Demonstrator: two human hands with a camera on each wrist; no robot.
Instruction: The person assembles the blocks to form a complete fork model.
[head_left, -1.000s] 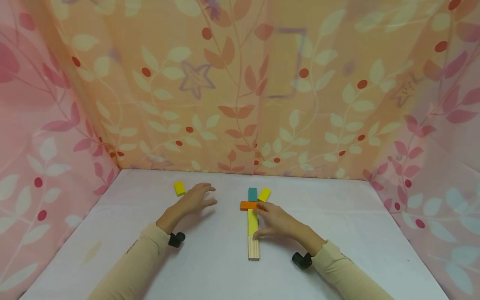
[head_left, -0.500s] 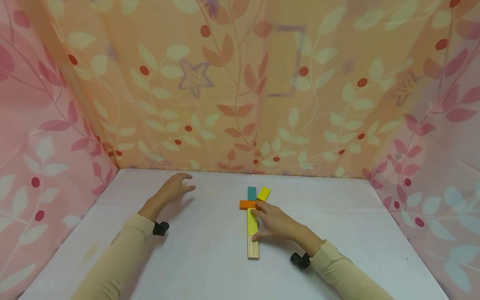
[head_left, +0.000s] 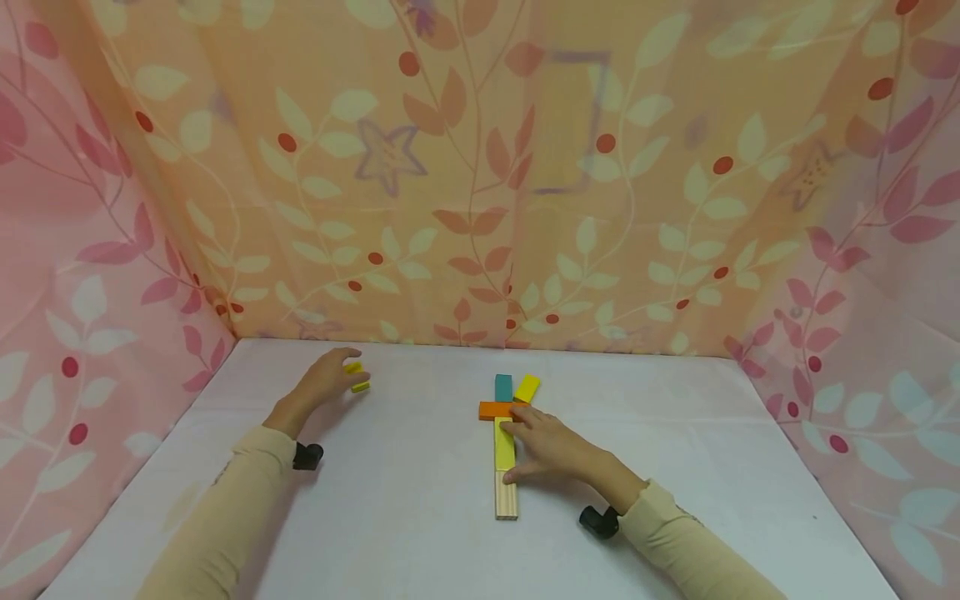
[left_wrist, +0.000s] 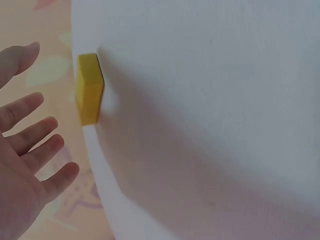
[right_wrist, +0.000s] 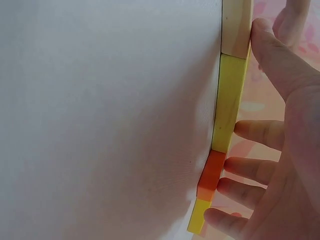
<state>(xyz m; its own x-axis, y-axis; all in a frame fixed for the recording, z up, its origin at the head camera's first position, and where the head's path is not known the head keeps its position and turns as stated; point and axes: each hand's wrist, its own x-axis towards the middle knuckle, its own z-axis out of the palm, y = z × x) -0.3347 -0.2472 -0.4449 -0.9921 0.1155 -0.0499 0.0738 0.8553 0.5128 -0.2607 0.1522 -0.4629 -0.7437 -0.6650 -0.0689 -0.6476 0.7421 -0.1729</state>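
At the back left, my left hand (head_left: 324,379) hovers over a yellow block (head_left: 361,387), which shows between thumb and fingers. The left wrist view has those fingers spread and apart from the yellow block (left_wrist: 91,90), which lies on the white table. My right hand (head_left: 558,446) rests on a row of blocks, fingers spread and fingertips right at their upper faces. That row runs from a plain wood block (head_left: 506,500) through a long yellow block (head_left: 504,454) to a crosswise orange block (head_left: 492,410). Beyond it are a teal block (head_left: 503,387) and a slanted yellow block (head_left: 527,388).
The white-covered table (head_left: 420,508) reaches back to a floral curtain (head_left: 480,208). Pink floral curtains (head_left: 67,250) enclose both sides. A small black camera sits at each wrist, the left one (head_left: 307,456) and the right one (head_left: 598,522).
My left hand has moved left from the yellow block's right side to a place over it. The block was hidden half a second ago and shows again now. My right hand stays put.
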